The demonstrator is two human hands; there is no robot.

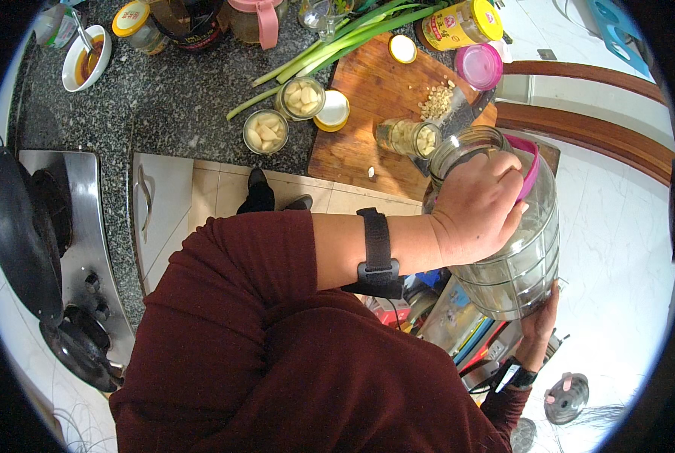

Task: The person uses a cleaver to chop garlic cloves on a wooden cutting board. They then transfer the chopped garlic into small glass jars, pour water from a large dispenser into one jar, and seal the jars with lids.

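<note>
A large clear glass jar (504, 272) with a grid pattern and a magenta handle (530, 167) is held between my two hands at the right of the cutting board. My left hand (479, 204) is closed at its neck, partly covering the mouth; its fingertips are hidden. Beneath the jar's base, my right hand (541, 320) supports it. Beside the mouth, on the wooden cutting board (354, 113), is a small glass jar (408, 137) of pale garlic pieces. Two more open jars of peeled garlic, a nearer jar (265, 132) and a farther jar (301, 98), stand on the counter.
Chopped pale bits (438, 101) lie by a kitchen knife (463, 110) on the board. A yellow-lidded jar (459, 25), a pink lid (478, 66) and scallions (337, 48) are behind. At left are a sauce bowl (87, 59) and a wok (17, 226) over the stove (88, 226).
</note>
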